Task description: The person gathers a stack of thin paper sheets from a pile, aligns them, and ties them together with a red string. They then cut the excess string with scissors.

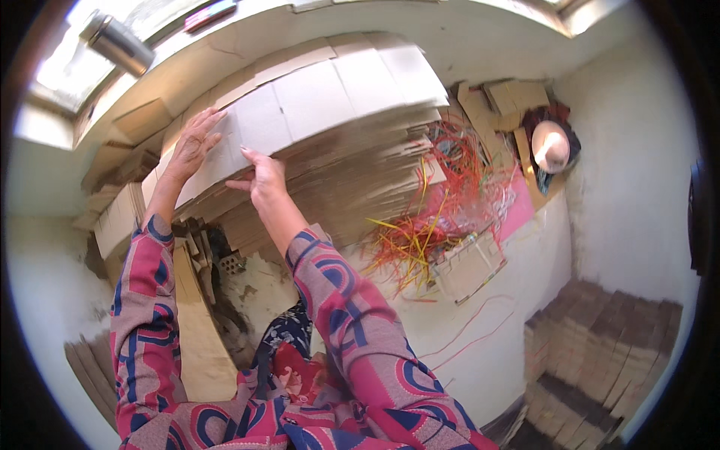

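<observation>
A long, tall stack of flat cardboard sheets (315, 97) runs across the upper middle, its pale top pieces lying side by side. On the far left part of its top rests my left hand (196, 142), fingers stretched out over the cardboard. My right hand (266, 178) is at the stack's near edge, thumb on the upper face and a finger lower down at the rim, pinching a cardboard sheet there. Its other fingers are mostly hidden.
Red and yellow plastic strapping (420, 240) lies tangled right of the stack, beside a pink sheet (517, 206). Bundled cardboard (600, 345) stands at lower right. A pale round hat (551, 146) is at the far right. A metal flask (116, 43) stands by the window.
</observation>
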Motion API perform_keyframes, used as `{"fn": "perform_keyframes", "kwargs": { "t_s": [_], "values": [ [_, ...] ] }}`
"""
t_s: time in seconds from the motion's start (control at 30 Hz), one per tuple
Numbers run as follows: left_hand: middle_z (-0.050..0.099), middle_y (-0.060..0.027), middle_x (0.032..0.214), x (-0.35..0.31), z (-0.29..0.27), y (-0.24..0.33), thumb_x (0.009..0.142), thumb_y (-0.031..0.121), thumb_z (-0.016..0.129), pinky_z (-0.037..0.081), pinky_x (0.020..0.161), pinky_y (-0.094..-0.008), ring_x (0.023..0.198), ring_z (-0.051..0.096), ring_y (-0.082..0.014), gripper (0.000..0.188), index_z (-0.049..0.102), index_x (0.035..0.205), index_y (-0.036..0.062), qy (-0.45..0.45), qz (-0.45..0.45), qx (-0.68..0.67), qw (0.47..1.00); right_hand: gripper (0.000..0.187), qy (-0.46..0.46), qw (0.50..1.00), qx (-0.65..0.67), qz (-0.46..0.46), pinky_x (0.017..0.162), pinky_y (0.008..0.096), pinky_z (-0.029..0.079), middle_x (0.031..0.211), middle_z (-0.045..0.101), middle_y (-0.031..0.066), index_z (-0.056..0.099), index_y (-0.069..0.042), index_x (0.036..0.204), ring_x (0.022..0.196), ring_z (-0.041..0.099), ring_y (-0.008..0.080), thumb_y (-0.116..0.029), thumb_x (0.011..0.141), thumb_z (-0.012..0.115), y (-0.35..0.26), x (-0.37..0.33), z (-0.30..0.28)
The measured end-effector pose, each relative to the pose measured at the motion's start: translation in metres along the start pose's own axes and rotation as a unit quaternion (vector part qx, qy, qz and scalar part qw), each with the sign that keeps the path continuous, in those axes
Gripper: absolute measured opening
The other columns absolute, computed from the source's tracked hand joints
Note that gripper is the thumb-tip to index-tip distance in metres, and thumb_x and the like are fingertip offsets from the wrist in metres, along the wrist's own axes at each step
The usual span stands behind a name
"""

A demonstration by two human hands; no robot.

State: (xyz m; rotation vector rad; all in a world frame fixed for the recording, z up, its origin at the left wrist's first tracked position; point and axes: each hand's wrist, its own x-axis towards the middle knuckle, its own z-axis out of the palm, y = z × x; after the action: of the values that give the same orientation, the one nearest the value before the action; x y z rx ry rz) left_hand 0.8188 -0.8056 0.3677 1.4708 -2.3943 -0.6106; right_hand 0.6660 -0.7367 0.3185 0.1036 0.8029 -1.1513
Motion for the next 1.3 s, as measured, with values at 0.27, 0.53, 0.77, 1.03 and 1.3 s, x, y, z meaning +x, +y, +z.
{"fn": "perform_keyframes", "kwargs": {
  "t_s": [0.27, 0.53, 0.77, 1.03, 1.3],
  "values": [
    [0.034, -0.0186, 0.14, 0.008, 0.007, 0.008, 0.08, 0.041, 0.06, 0.022, 0.108, -0.0386, 0.132, 0.028, -0.0324, 0.069, 0.035, 0.137, 0.0114, -0.033, 0.043, 0.049, 0.997, 0.041, 0.05, 0.995, 0.05, -0.073, 0.054, 0.0491, 0.057, 0.099, 0.056, 0.021, 0.051, 0.008, 0.106, 0.084, 0.061, 0.0353, -0.014, 0.074, 0.066, -0.016, 0.001, 0.007],
    [0.026, -0.0159, 0.145, 0.012, 0.02, 0.01, 0.08, 0.044, 0.058, 0.018, 0.11, -0.0392, 0.135, 0.022, -0.0303, 0.073, 0.029, 0.141, 0.014, -0.071, 0.041, 0.082, 0.993, 0.044, 0.039, 0.982, -0.18, -0.045, 0.049, 0.0427, 0.054, 0.086, 0.059, 0.0228, 0.054, 0.008, 0.1, 0.066, 0.063, 0.0348, -0.023, 0.074, 0.069, -0.042, -0.025, -0.018],
    [0.025, -0.0115, 0.146, 0.023, 0.021, 0.016, 0.081, 0.037, 0.057, 0.013, 0.111, -0.0374, 0.136, 0.019, -0.0261, 0.074, 0.025, 0.142, 0.0125, -0.098, 0.043, 0.042, 0.993, 0.06, 0.323, 0.814, -0.273, -0.398, 0.048, 0.03, 0.05, 0.093, 0.057, 0.0215, 0.049, 0.011, 0.103, 0.074, 0.062, 0.0198, -0.039, 0.076, 0.07, 0.008, -0.022, -0.083],
    [0.01, -0.0179, 0.149, 0.021, 0.007, 0.015, 0.056, 0.068, 0.066, 0.009, 0.112, -0.0409, 0.139, 0.006, -0.0293, 0.116, 0.016, 0.144, 0.0111, -0.155, 0.042, 0.05, 0.986, 0.044, 0.157, 0.87, -0.278, -0.375, 0.075, 0.0435, 0.048, 0.081, 0.059, 0.0321, 0.054, 0.014, 0.083, 0.078, 0.06, 0.0427, -0.029, 0.083, 0.061, -0.045, -0.031, -0.034],
    [0.009, -0.0205, 0.149, 0.019, 0.025, 0.022, 0.043, 0.07, 0.071, 0.011, 0.111, -0.0389, 0.139, 0.007, -0.0302, 0.132, 0.011, 0.144, 0.0095, -0.152, 0.029, 0.097, 0.983, 0.033, 0.246, 0.881, -0.112, -0.389, 0.073, 0.0339, 0.048, 0.085, 0.061, 0.0127, 0.056, 0.004, 0.105, 0.076, 0.057, 0.0215, -0.016, 0.08, 0.062, -0.009, -0.018, -0.093]
  ]
}}
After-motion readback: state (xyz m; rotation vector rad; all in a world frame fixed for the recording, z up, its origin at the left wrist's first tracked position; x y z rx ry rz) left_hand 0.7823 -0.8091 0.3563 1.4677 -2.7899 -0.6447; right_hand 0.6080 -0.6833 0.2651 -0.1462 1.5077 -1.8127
